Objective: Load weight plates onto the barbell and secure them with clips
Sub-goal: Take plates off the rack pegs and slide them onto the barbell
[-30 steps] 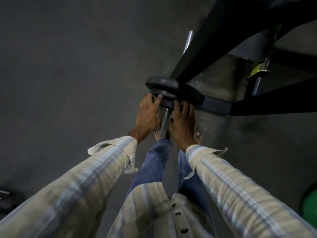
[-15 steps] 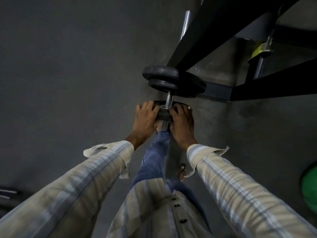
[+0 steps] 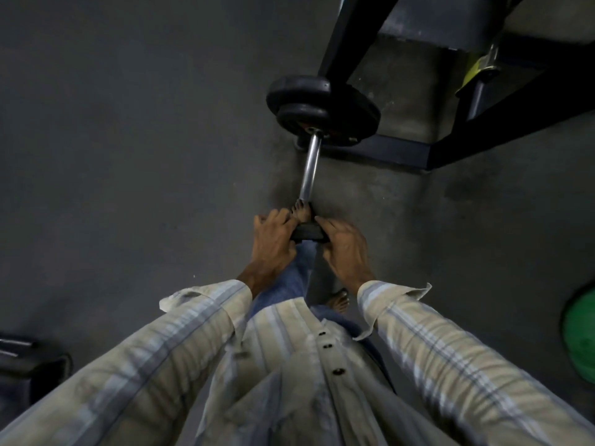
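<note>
A chrome barbell sleeve (image 3: 310, 169) runs from two black weight plates (image 3: 322, 111) toward me. A small black plate (image 3: 307, 234) sits at the sleeve's near end, held between both hands. My left hand (image 3: 272, 246) grips its left edge and my right hand (image 3: 346, 249) grips its right edge. Whether the plate is still on the bar's tip is hidden by my fingers. No clip is visible.
A black steel rack frame (image 3: 402, 149) stands behind the plates, with a yellow-green fitting (image 3: 476, 70) on its post. A green plate (image 3: 582, 329) lies on the floor at right. Dark equipment (image 3: 29, 362) sits at lower left. My bare feet (image 3: 338, 300) stand under the bar.
The small plate has slid along the sleeve toward me, away from the two larger plates, with both hands holding it. Much more bare chrome sleeve shows now.
</note>
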